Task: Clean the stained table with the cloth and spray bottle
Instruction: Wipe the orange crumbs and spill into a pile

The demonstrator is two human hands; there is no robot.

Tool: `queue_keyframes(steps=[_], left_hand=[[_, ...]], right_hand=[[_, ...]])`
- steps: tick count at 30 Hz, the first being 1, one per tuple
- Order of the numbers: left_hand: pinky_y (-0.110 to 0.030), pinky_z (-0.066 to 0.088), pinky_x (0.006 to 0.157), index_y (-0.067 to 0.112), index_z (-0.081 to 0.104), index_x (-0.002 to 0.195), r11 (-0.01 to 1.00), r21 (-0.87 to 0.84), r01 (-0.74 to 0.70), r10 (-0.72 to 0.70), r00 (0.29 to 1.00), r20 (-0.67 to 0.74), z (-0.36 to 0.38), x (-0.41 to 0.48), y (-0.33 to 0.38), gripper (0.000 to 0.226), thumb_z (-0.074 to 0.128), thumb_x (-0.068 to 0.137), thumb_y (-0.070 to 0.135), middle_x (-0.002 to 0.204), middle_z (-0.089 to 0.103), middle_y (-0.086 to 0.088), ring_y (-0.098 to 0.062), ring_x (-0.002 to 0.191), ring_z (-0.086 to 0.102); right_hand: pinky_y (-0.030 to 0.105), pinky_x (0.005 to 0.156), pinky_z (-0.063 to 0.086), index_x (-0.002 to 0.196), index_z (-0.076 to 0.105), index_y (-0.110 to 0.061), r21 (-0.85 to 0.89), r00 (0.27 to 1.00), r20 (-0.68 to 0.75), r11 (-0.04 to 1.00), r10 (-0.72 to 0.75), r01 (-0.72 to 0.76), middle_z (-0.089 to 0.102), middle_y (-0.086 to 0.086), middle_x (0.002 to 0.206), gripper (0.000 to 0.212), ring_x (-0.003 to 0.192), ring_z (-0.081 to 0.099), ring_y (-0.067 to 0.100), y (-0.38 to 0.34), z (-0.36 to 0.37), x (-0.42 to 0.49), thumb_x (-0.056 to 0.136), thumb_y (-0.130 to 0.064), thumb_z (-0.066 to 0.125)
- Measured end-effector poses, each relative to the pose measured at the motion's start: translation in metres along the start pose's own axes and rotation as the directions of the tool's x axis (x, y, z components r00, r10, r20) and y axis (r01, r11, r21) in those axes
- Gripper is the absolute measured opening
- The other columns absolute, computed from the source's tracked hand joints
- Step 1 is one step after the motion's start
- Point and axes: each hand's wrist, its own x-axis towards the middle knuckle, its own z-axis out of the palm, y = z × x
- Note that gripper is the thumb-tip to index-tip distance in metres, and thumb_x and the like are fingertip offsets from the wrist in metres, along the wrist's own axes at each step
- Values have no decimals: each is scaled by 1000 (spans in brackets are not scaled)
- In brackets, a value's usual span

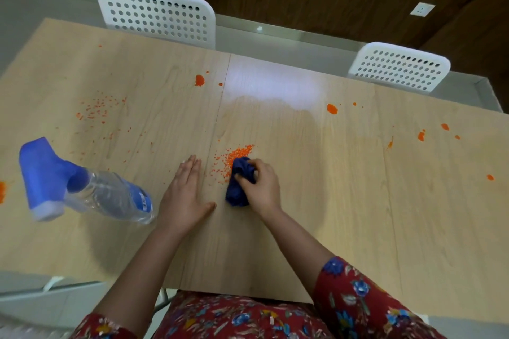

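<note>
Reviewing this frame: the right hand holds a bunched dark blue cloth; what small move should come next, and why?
Probably push the bunched dark blue cloth forward through the dense patch of orange specks. The right hand grips the cloth at that patch's near edge, the specks lie unwiped, and the left hand rests flat on the light wooden table.

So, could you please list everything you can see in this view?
table: one, light wood, fills the view
stains: many, orange, scattered across table, thickest beside cloth
cloth: one, dark blue, bunched, table centre
spray bottle: one, clear with blue head, table left
chairs: two, white, far side of table
wall socket: one, white, upper right
sleeve: red floral, right arm
left hand: flat on table, between bottle and cloth
right hand: grips cloth
</note>
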Motion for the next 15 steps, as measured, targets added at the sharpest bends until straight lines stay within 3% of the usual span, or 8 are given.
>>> queue_keyframes(steps=[3,6,9,15], left_hand=[[-32,12,119,17,-2,155,998,-13,63,-63,997,47,-2,0,-9,114,75,76,47,163,-6,4,-16,150,0],[-32,10,119,17,-6,155,996,-13,92,-91,993,80,-2,1,-12,116,73,77,51,163,-10,3,-17,150,-3],[-30,7,118,17,-9,154,994,-11,107,-106,991,76,-1,1,-13,116,70,78,54,162,-12,3,-16,149,-4],[-28,2,117,15,-8,154,995,18,96,-96,995,31,4,-10,-13,110,65,82,55,162,-13,3,-15,149,-10]], right_hand=[[21,75,34,114,59,-15,64,982,-187,997,-17,30,59,3,111,31,96,54,16,5,-20,23,86,-22,68],[28,83,42,122,58,-17,-29,962,-271,998,43,-53,60,2,120,31,108,56,23,23,-51,61,91,-18,58],[38,91,45,130,56,-19,-135,972,-235,990,8,-41,61,5,125,38,116,51,31,25,-47,86,92,-14,53],[34,92,36,130,57,-21,-205,964,26,943,-264,264,59,-1,131,37,111,49,30,-13,21,78,93,-19,53]])
